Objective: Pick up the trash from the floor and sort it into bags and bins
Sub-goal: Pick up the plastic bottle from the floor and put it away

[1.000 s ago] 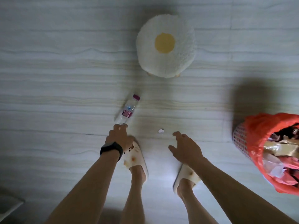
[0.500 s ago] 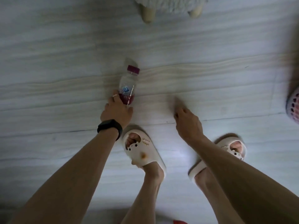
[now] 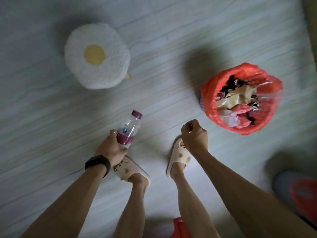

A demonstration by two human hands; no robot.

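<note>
- Now left hand [image 3: 111, 148] fingers wrap bottle [image 3: 130, 127] low on label, above floor [image 3: 51, 117].
- Right hand [image 3: 194, 134] fingers curled tight; contents can't tell.
- Bottle prob. light, thin plastic; grip mid-body w/o squeezing.

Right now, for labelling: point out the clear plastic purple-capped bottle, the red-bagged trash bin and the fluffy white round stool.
Clear plastic purple-capped bottle [image 3: 131, 126]: head view, clear shoulder.
Red-bagged trash bin [image 3: 207, 95]: head view, bag's left rim.
Fluffy white round stool [image 3: 109, 71]: head view, white fleece top.
</note>
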